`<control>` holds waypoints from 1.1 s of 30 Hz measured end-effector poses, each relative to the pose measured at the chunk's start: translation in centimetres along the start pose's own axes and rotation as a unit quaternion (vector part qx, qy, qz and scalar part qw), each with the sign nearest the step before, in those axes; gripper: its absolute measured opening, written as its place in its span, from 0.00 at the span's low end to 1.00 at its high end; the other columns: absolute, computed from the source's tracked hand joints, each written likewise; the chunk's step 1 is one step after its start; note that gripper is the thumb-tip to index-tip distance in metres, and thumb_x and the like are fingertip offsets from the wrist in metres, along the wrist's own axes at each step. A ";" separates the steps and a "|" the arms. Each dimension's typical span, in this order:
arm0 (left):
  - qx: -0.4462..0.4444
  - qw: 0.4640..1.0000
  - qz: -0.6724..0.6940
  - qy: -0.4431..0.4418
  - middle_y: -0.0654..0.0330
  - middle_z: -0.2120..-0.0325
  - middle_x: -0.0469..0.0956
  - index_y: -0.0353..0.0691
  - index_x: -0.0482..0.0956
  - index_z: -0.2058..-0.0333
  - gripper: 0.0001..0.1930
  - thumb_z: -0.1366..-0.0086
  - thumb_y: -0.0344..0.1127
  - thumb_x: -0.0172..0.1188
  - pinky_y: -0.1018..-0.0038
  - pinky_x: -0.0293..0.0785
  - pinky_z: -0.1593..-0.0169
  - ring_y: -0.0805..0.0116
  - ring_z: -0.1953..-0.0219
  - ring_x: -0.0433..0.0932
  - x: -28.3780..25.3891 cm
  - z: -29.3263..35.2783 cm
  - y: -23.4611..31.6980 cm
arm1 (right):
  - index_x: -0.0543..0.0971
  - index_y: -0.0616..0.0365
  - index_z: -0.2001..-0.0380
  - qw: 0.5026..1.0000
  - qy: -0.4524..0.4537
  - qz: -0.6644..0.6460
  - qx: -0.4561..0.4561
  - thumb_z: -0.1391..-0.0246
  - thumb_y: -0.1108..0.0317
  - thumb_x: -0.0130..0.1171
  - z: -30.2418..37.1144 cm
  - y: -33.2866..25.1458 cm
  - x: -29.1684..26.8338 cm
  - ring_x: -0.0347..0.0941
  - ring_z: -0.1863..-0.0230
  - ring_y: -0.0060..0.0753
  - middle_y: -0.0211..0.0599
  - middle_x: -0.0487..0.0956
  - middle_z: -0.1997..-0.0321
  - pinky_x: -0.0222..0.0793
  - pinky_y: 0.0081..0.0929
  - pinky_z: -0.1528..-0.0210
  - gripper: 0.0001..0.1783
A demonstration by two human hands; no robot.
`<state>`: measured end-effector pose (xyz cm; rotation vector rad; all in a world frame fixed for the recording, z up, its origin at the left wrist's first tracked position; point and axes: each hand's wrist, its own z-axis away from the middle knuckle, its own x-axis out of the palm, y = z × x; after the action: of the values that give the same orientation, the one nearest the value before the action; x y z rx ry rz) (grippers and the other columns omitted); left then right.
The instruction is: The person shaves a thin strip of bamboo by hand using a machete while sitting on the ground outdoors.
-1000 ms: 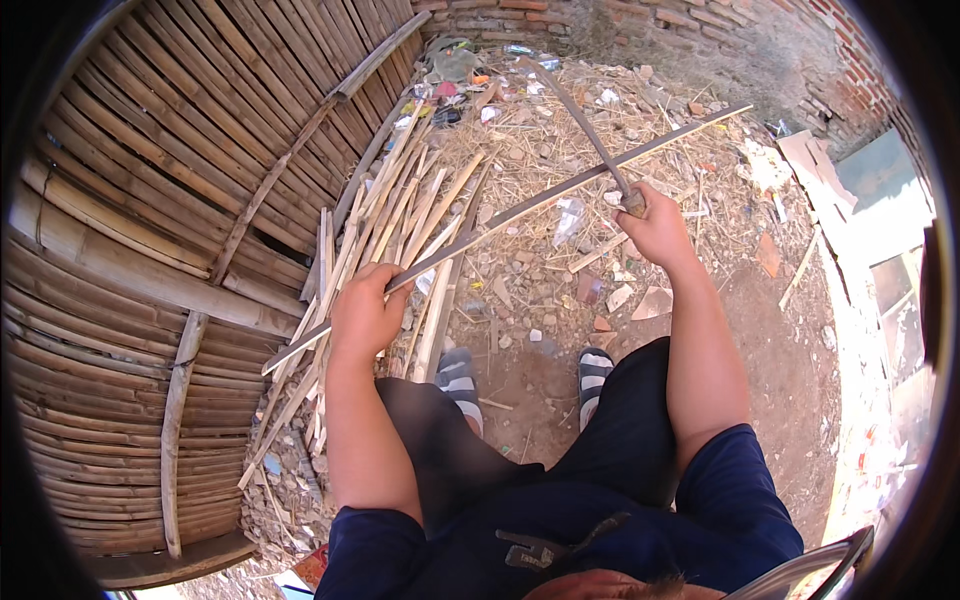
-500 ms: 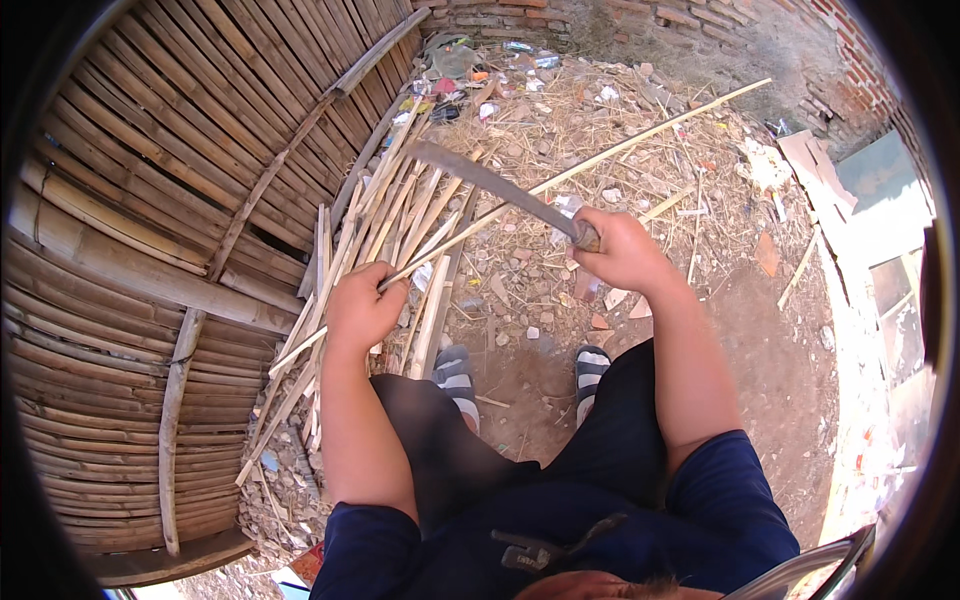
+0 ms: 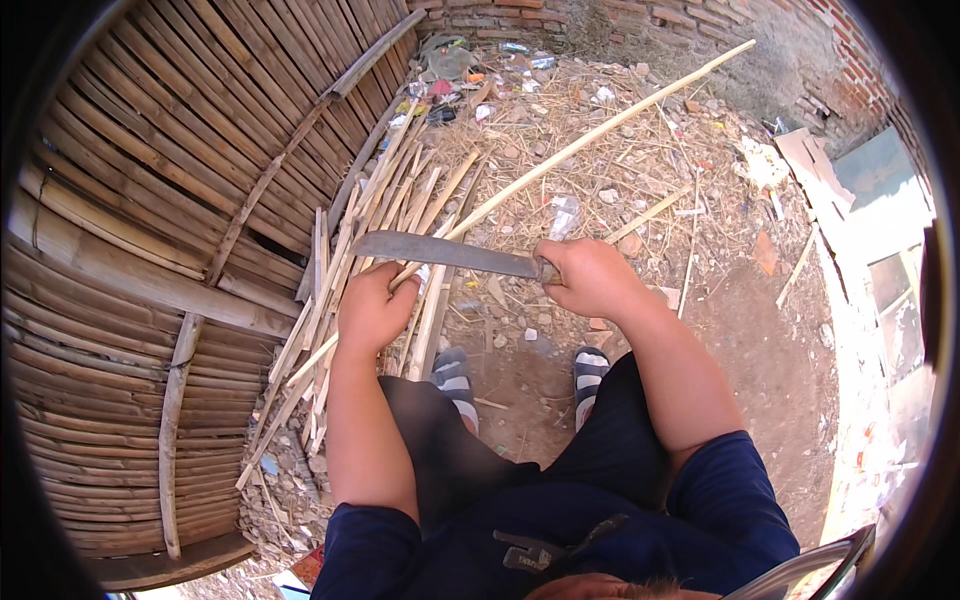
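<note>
Left hand point(image 3: 374, 312) grips one pale strip point(image 3: 600, 134), right hand point(image 3: 590, 275) one machete point(image 3: 450, 254).

- Over on the person's left runs the slatted wall point(image 3: 150, 235); ahead, past the rubble point(image 3: 545, 125), the brick wall point(image 3: 720, 50).
- Between slatted wall and left foot point(image 3: 455, 376) lies the pile of strips point(image 3: 400, 195).
- A single strip point(image 3: 600, 132) reaches from the left hand point(image 3: 374, 308) out over the rubble.
- The knife point(image 3: 465, 255), in the right hand point(image 3: 590, 276), crosses above it, just beyond the left hand.
</note>
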<state>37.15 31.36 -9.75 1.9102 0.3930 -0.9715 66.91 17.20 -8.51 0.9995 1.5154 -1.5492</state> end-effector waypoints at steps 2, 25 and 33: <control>0.021 1.000 -0.007 -0.015 0.45 0.71 0.81 0.30 0.84 0.65 0.16 0.35 0.42 0.65 0.60 0.74 0.61 0.52 0.69 0.81 -0.7 0.0 -0.2 | 0.80 0.54 0.51 1.000 -0.012 -0.026 0.011 0.46 0.61 0.70 0.1 -0.1 -0.3 0.82 0.58 0.61 0.54 0.85 0.60 0.77 0.48 0.55 0.20; 0.014 0.995 -0.080 0.052 0.53 0.67 0.84 0.37 0.87 0.66 0.14 0.37 0.44 0.67 0.57 0.76 0.63 0.49 0.68 0.83 -2.2 0.3 -0.1 | 0.80 0.59 0.50 0.911 0.224 -0.250 0.238 0.44 0.59 0.71 -0.2 7.9 -3.1 0.83 0.60 0.48 0.48 0.85 0.65 0.76 0.44 0.54 0.22; 0.005 0.999 -0.034 -0.007 0.49 0.70 0.82 0.36 0.86 0.66 0.15 0.37 0.45 0.67 0.56 0.75 0.63 0.46 0.68 0.81 0.0 -0.4 1.5 | 0.80 0.57 0.50 0.994 0.041 -0.086 0.062 0.44 0.61 0.69 0.2 0.6 -0.6 0.83 0.59 0.60 0.57 0.84 0.64 0.77 0.48 0.54 0.21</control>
<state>38.21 30.91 -8.79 1.9088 0.4485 -1.0321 67.72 17.02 -8.26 1.0356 1.6138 -1.7601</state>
